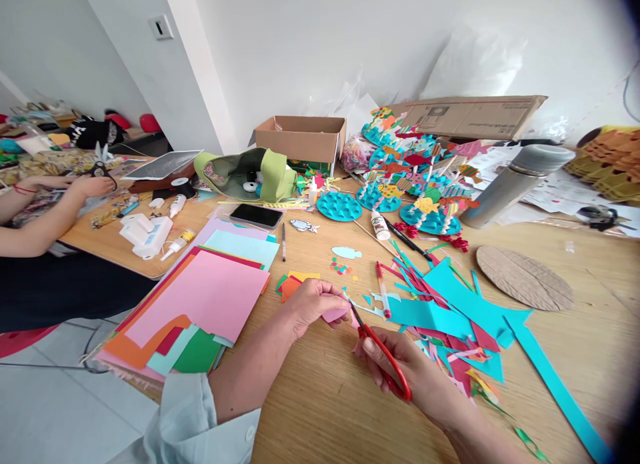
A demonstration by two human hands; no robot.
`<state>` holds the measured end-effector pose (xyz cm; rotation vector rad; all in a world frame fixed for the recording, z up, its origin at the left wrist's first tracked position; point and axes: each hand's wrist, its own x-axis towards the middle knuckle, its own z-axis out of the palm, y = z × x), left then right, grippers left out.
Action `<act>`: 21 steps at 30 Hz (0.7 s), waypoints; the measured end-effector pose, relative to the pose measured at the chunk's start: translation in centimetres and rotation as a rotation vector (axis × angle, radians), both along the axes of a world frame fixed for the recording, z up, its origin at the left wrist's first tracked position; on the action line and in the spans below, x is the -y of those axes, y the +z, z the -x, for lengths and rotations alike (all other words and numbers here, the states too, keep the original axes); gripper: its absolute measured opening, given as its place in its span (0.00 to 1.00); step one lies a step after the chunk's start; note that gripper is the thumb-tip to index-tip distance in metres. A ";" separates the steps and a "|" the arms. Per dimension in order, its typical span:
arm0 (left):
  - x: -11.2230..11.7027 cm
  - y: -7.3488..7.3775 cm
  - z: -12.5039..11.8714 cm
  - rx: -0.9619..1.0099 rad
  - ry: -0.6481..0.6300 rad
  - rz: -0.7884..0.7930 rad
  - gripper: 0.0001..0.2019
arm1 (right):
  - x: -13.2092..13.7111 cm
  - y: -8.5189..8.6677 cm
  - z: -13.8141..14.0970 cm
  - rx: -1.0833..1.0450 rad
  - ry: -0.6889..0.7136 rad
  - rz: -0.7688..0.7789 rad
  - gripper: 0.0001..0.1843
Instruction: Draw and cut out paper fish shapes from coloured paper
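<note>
Between the fingers of my left hand is a small piece of pink paper. My right hand is closed round red-handled scissors, their blades reaching to the pink paper's edge. Just beyond, a light blue paper fish shape lies by small coloured dots. A red pen rests to the right of the blades, beside turquoise paper strips and scraps. Orange paper scraps sit close to my left wrist.
Stacked coloured sheets lie left, with a phone behind. Turquoise fish decorations, a glue bottle, a grey thermos and a cardboard oval stand or lie right. At far left, another person's hand holds dark scissors.
</note>
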<state>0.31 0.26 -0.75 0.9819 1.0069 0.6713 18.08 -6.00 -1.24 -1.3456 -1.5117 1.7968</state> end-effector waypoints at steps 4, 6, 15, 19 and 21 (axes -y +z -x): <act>0.0 -0.1 0.0 -0.013 0.007 0.005 0.07 | 0.1 0.0 -0.1 -0.009 -0.010 -0.010 0.25; 0.0 -0.2 0.0 -0.019 0.014 0.013 0.08 | 0.1 0.1 -0.1 -0.009 -0.012 -0.009 0.25; -0.3 -0.6 0.1 -0.085 0.144 -0.074 0.12 | -0.4 -0.6 -0.4 0.050 -0.282 -0.141 0.23; -0.5 -1.1 0.1 -0.043 0.178 -0.053 0.13 | -0.5 -1.3 -0.5 0.085 -0.361 -0.214 0.23; -0.6 -1.2 0.2 -0.047 0.216 -0.039 0.12 | -0.5 -1.5 -0.4 0.118 -0.372 -0.257 0.22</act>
